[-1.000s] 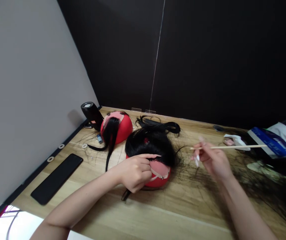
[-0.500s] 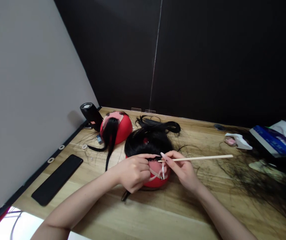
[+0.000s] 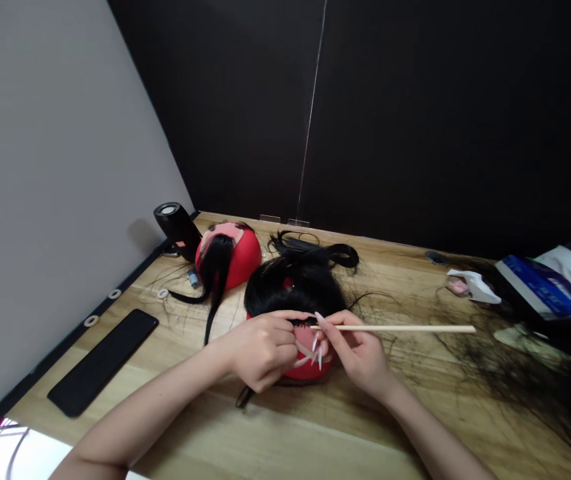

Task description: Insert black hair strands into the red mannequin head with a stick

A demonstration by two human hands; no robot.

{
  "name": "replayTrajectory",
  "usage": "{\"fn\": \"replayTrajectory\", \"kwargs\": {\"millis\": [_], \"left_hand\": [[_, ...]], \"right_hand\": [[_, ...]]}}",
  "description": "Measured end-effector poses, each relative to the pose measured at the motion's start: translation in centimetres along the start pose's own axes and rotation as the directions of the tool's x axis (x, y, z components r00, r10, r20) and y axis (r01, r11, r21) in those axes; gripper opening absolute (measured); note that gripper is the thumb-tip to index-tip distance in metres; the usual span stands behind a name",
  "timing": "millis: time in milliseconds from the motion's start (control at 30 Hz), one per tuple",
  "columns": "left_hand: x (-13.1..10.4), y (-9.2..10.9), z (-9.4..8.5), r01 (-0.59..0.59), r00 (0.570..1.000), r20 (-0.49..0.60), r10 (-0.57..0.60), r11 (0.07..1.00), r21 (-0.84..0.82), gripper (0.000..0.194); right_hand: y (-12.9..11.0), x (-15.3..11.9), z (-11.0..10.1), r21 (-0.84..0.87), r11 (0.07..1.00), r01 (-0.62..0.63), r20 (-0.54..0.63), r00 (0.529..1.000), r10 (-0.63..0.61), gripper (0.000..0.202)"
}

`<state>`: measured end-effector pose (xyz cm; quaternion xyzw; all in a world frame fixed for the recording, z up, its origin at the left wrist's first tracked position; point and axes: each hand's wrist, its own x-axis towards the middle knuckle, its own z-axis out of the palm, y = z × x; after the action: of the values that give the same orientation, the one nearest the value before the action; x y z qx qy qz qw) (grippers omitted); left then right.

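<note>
A rounded red form carries a pink cap with a pale band across it, and long black hair covers its far side. My left hand rests on the near left of this form, its index finger stretched along the hair's edge and the other fingers curled in; what they hold is hidden. Opposite it, my right hand pinches a thin wooden stick near its left end. The stick's tip is at the hair's edge on the cap, close to my left index fingertip. A dark strand shows below my left hand.
A second red form with a pink cap and black hair stands back left, beside a black cylindrical speaker. A phone lies at left. Loose hair, a crumpled tissue and a blue packet are at right.
The wooden stick has swung from tilted up at its right end to nearly level. My right hand has shifted slightly left and down with it. My left hand stays in much the same place.
</note>
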<state>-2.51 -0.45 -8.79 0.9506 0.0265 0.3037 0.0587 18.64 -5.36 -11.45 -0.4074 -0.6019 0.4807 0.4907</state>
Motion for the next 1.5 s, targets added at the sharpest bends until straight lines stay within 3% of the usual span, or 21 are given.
{"fn": "replayTrajectory", "kwargs": {"millis": [300,600,767,1000,1500], "left_hand": [[0.1,0.0,0.1,0.013,1.0,-0.004,-0.013,1.0,0.0,0.019],[0.2,0.1,0.0,0.017,1.0,0.0,-0.017,1.0,-0.004,0.017],[0.3,0.1,0.0,0.02,1.0,0.003,-0.02,1.0,-0.006,0.017],[0.2,0.0,0.1,0.009,1.0,-0.018,-0.009,1.0,-0.002,0.019],[-0.2,-0.1,0.3,0.006,1.0,0.003,-0.006,1.0,-0.008,0.016]], "right_hand": [[0.1,0.0,0.1,-0.312,0.901,0.302,-0.001,0.948,-0.318,0.013],[-0.3,0.4,0.2,-0.403,0.841,0.36,-0.003,0.919,-0.395,0.014],[-0.3,0.2,0.2,-0.405,0.848,0.342,-0.008,0.926,-0.378,0.015],[-0.4,0.0,0.3,-0.35,0.909,0.225,-0.031,0.967,-0.252,0.024],[-0.3,0.3,1.0,0.064,0.998,-0.024,-0.117,0.993,0.031,0.031]]}}
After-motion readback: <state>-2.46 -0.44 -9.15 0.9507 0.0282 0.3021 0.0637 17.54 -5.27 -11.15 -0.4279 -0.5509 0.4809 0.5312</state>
